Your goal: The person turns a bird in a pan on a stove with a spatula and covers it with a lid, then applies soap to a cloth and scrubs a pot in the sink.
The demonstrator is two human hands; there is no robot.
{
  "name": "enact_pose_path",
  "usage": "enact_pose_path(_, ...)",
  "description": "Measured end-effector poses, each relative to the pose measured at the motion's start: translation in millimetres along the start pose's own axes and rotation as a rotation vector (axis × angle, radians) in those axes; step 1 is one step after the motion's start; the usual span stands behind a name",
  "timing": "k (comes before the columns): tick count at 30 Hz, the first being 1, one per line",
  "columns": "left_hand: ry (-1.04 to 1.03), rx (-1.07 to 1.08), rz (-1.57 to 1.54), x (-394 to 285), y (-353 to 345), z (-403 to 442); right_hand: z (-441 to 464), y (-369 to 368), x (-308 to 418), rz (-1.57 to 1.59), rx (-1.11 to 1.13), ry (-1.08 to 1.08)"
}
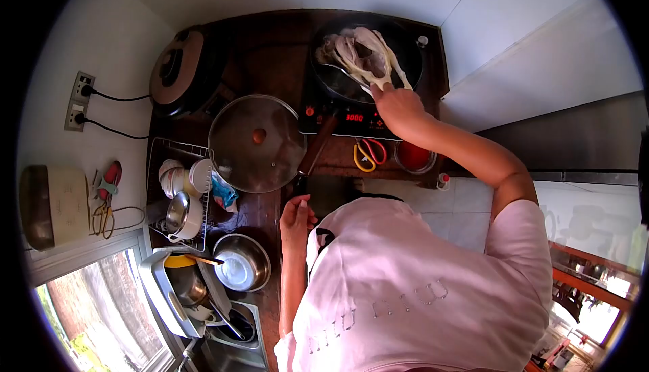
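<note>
A pale whole bird [368, 57], perhaps a chicken, lies in the black frying pan [416, 61] on the induction cooktop [372, 127]. My right hand [400, 109] reaches over the pan's near rim, its fingers closed round a silver utensil [346, 73]. The utensil's thin metal part runs against the bird; its exact kind is unclear, and my fingers cover its grip. Below the end of the pan's brown handle [319, 145] hangs my left hand [296, 218], loosely curled, fingers slightly apart, with nothing visible in it.
A glass lid [258, 162] lies left of the handle. Scissors [369, 154] and a red-filled bowl [414, 157] sit before the cooktop. Leftward are an electric cooker [179, 71], a wire dish rack [159, 223], a metal bowl [260, 264] and a sink [236, 358].
</note>
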State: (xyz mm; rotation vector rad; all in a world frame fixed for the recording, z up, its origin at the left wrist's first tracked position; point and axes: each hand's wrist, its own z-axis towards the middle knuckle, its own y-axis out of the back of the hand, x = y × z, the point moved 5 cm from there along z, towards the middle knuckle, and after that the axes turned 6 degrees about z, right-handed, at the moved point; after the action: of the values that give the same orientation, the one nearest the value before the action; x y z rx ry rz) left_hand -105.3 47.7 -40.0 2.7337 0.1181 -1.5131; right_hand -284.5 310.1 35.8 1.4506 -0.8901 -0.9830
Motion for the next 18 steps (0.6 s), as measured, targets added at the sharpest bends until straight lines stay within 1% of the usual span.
enact_pose_path(2, 0.005, 0.001, -0.005, 5, 4, 2, -14, 22, -9, 0.085, 0.004, -0.031)
enact_pose_path(5, -0.010, -0.004, 0.008, 12, 8, 6, -31, 60, -32, 0.110, -0.135, -0.053)
enact_pose_path(7, 0.002, -0.018, 0.018, 8, 7, 5, -32, 75, -55, 0.064, -0.224, -0.145)
enact_pose_path(9, 0.006, -0.011, 0.026, 7, 4, 8, -28, 81, -80, -0.038, -0.228, -0.199)
enact_pose_path(11, 0.003, 0.010, 0.032, 9, 0, 13, -20, 66, -110, -0.073, -0.192, -0.263)
enact_pose_path(14, -0.019, 0.035, 0.094, 2, -13, 20, -7, 42, -137, -0.113, -0.074, -0.229)
enact_pose_path(17, -0.234, -0.052, 0.336, -3, -23, 34, 3, 27, -152, -0.065, -0.010, -0.215)
enact_pose_path(18, -0.348, -0.130, 0.448, -14, -28, 35, 7, 20, -160, -0.044, 0.007, -0.208)
